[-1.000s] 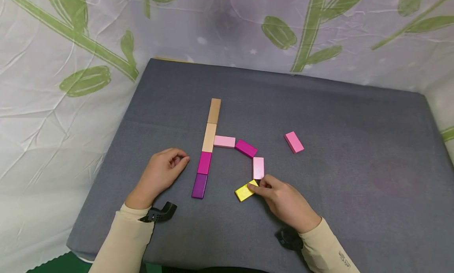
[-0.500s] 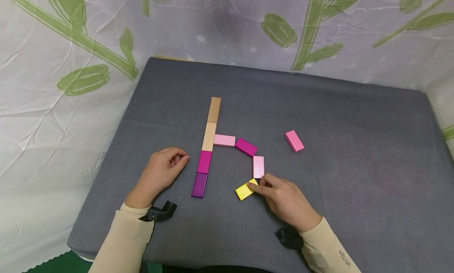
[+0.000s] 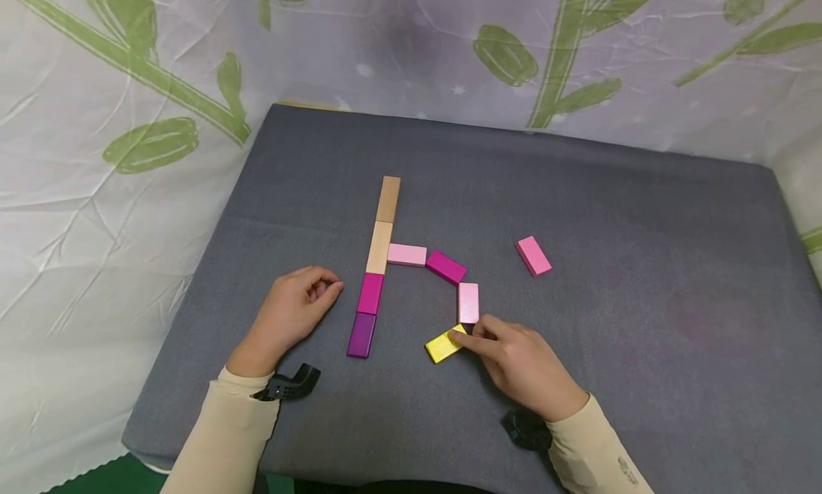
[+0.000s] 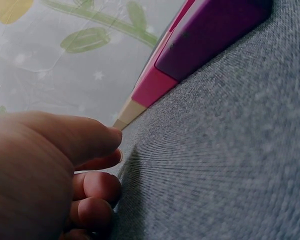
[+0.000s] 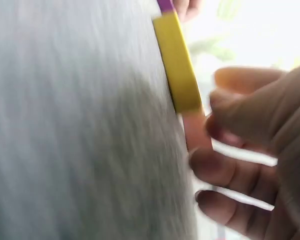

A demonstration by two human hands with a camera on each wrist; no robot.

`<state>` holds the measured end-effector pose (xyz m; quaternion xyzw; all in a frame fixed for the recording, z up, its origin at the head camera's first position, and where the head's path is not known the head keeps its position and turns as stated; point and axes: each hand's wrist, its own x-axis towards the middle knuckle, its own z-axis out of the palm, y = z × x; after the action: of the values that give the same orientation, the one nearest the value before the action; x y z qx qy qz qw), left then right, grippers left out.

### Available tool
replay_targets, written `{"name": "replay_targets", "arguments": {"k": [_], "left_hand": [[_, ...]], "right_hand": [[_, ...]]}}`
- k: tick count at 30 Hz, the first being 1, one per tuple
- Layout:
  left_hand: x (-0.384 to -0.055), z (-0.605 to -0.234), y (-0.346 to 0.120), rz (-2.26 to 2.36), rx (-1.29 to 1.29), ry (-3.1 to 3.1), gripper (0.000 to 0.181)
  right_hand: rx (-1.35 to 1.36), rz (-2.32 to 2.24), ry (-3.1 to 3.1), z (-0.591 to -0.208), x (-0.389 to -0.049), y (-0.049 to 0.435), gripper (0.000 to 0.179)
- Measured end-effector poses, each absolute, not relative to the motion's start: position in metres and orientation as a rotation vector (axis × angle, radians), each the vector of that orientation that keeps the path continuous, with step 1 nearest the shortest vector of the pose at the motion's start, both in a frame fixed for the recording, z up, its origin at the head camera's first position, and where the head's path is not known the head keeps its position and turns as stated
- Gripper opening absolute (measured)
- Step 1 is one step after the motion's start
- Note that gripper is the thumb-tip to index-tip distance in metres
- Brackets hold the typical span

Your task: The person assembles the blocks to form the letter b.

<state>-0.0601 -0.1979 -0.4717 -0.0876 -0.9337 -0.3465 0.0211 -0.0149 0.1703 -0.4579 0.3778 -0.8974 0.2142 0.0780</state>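
Observation:
In the head view a yellow block (image 3: pixel 444 344) lies slanted on the grey cloth, its upper end by a light pink block (image 3: pixel 468 303). My right hand (image 3: pixel 526 365) is at that end, one fingertip overlapping the block's top. The right wrist view shows the fingers (image 5: pixel 240 107) beside the yellow block, not wrapped around it. My left hand (image 3: pixel 292 312) rests loosely curled on the cloth, holding nothing. To its right runs a straight column: a brown block (image 3: pixel 388 199), a beige block (image 3: pixel 379 247), a magenta block (image 3: pixel 369 293) and a purple block (image 3: pixel 362 335).
Another light pink block (image 3: pixel 407 255) and a slanted magenta block (image 3: pixel 446 266) curve from the column toward the upright pink one. A loose pink block (image 3: pixel 533 256) lies farther right on the grey table (image 3: pixel 642 301). A leaf-printed curtain (image 3: pixel 411 44) hangs behind.
The right hand and forearm have shifted very slightly to the right. The blocks and the left hand stay where they were.

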Motion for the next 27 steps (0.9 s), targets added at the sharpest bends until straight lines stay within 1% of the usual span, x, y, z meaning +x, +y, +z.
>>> {"name": "replay_targets", "arguments": {"k": [5,12,19,27], "left_hand": [[-0.06,-0.473,-0.198,-1.088,-0.294,-2.875,0.007],[-0.059,-0.473,-0.199,-1.095,-0.295,-2.866,0.006],[-0.06,-0.474,-0.199,-1.076,-0.301,-2.864,0.006],[-0.059,-0.473,-0.198,-1.077,-0.309,-2.867,0.006]], "right_hand": [[1.075,0.763,-2.633,-0.456,-0.016,0.18,0.043],[1.125,0.848,-2.604,-0.458,-0.016,0.173,0.039],[1.144,0.848,-2.672,-0.463,-0.014,0.167,0.039],[1.102,0.835,-2.69,-0.466,-0.016,0.168,0.034]]}}
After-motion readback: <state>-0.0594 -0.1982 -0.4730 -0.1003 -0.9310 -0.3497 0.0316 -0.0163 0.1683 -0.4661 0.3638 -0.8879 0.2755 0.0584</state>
